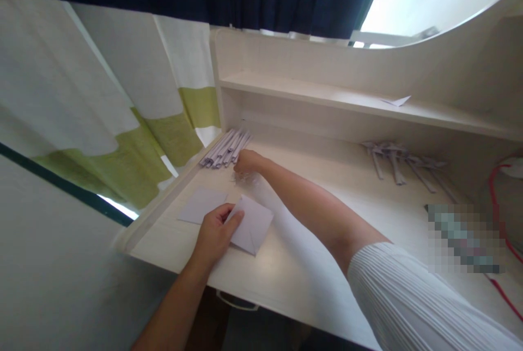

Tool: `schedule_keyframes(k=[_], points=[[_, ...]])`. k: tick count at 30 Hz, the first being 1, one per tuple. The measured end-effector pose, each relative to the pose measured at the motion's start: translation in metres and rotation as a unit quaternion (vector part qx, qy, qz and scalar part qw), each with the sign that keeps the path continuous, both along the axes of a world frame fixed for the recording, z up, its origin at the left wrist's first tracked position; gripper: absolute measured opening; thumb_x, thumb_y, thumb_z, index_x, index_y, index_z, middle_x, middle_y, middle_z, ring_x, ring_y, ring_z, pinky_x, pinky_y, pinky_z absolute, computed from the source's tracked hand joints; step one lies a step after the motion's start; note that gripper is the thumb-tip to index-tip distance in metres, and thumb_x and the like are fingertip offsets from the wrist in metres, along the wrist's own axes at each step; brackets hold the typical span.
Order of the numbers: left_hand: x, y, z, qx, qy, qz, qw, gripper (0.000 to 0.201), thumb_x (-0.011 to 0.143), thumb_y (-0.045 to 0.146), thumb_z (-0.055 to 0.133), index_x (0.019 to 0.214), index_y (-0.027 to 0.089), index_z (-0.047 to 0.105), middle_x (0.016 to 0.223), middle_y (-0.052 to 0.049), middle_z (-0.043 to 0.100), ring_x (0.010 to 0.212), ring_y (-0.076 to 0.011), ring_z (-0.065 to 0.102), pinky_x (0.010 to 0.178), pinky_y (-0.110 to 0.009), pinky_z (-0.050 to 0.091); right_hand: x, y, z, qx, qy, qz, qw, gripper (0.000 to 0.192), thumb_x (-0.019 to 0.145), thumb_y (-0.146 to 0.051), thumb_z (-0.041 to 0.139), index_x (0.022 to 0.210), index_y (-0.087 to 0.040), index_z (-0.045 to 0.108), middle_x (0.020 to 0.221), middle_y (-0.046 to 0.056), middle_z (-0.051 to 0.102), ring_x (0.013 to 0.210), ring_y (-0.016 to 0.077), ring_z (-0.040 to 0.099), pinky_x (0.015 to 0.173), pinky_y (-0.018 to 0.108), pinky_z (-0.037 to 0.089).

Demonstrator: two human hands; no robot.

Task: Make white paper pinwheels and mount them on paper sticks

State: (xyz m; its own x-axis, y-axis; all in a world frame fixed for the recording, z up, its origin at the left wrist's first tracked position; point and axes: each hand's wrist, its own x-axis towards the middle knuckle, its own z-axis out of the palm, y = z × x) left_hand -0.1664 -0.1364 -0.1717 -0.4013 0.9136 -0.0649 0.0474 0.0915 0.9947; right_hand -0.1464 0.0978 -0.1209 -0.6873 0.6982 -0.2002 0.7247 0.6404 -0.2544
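My left hand point(216, 231) grips a white folded square of paper point(252, 228) by its left edge, thumb on top. Crease lines run across the paper toward its corners. Beneath and to the left of that hand lies a stack of white square paper point(200, 205), flat on the desk. My right hand point(247, 162) reaches across to the far left, its fingers curled downward; whatever they pinch is hidden. Right below it is a small heap of clear, tiny pieces point(244, 178), too blurred to name. Rolled white paper sticks point(226, 148) lie bundled just beyond the right hand.
Several paper pinwheels point(394, 157) on sticks lie at the back right of the desk point(310, 280). A folded paper piece point(398, 101) rests on the shelf point(327, 97). A blurred-out flat object point(463, 239) and a red cable point(493, 193) are at right. Curtains point(163, 78) hang on the left.
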Motion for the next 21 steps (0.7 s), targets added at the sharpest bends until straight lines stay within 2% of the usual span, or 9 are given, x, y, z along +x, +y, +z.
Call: schedule_keyframes(k=[4,8,15,21], points=[[0.001,0.001,0.002,0.007,0.002,0.004,1.0,0.034,0.078,0.044,0.077,0.09,0.013,0.076,0.076,-0.004,0.073,0.071,-0.0202,0.064,0.063,-0.027,0.046,0.006,-0.001,0.004,-0.015,-0.01,0.041,0.999,0.035,0.1,-0.035,0.067,0.13,-0.018,0.064,0.131,0.01,0.065,0.111,0.0258,0.068,0.092,0.045,0.06],[0.001,0.001,0.003,0.012,0.003,0.008,1.0,0.033,0.077,0.045,0.077,0.087,0.013,0.076,0.073,-0.003,0.072,0.069,-0.0198,0.063,0.062,-0.027,0.046,0.005,-0.004,-0.001,0.009,0.006,0.034,0.999,0.036,0.101,-0.035,0.067,0.132,-0.017,0.063,0.132,0.011,0.065,0.112,0.0259,0.068,0.093,0.046,0.059],[0.001,0.0,0.004,0.015,-0.002,0.009,1.0,0.035,0.079,0.045,0.075,0.091,0.013,0.077,0.075,-0.005,0.074,0.069,-0.0205,0.064,0.061,-0.027,0.047,-0.017,-0.005,-0.012,0.037,0.0,0.029,0.999,0.037,0.101,-0.036,0.066,0.132,-0.017,0.062,0.132,0.011,0.065,0.112,0.0258,0.068,0.093,0.046,0.059],[0.0,0.0,0.003,0.012,-0.012,0.005,1.0,0.034,0.08,0.044,0.074,0.093,0.013,0.078,0.075,-0.005,0.074,0.07,-0.0202,0.064,0.061,-0.027,0.047,-0.028,-0.001,-0.002,0.033,-0.067,0.077,0.994,0.038,0.1,-0.035,0.067,0.132,-0.015,0.063,0.132,0.013,0.064,0.112,0.0259,0.068,0.094,0.046,0.059]])
